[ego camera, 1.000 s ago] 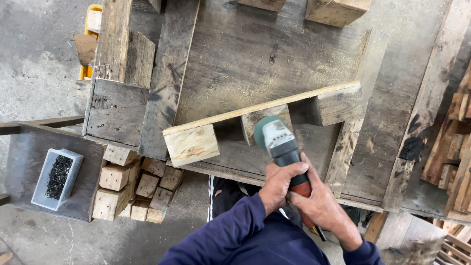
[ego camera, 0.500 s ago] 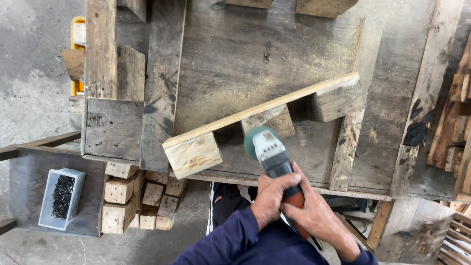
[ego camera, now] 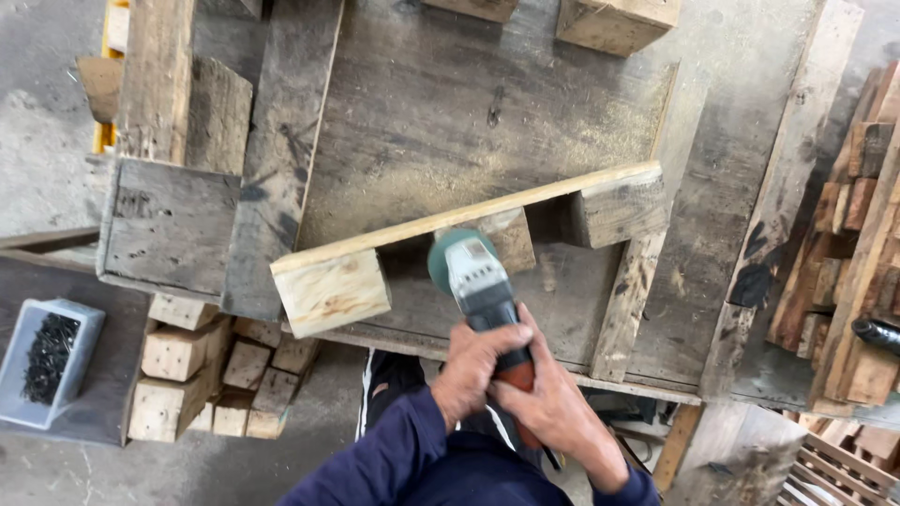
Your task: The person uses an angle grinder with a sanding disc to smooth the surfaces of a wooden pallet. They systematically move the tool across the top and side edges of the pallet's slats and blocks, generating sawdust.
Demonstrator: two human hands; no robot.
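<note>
Two hands on one grinder (ego camera: pixel 476 281), mid-frame. Far left: tray of dark screws (ego camera: pixel 49 361), then loose wood blocks (ego camera: pixel 202 375) heaped below the tabletop (ego camera: pixel 450 103). Next, pale plank (ego camera: pixel 469 217) on edge over three blocks, unclamped, so likely to shift or kick under the disc. Left hand (ego camera: pixel 472 367) with fingers wrapped tight round the grinder body; right hand (ego camera: pixel 555 412) closed on the rear handle. Bare skin near the disc: risk of cuts, flying dust.
</note>
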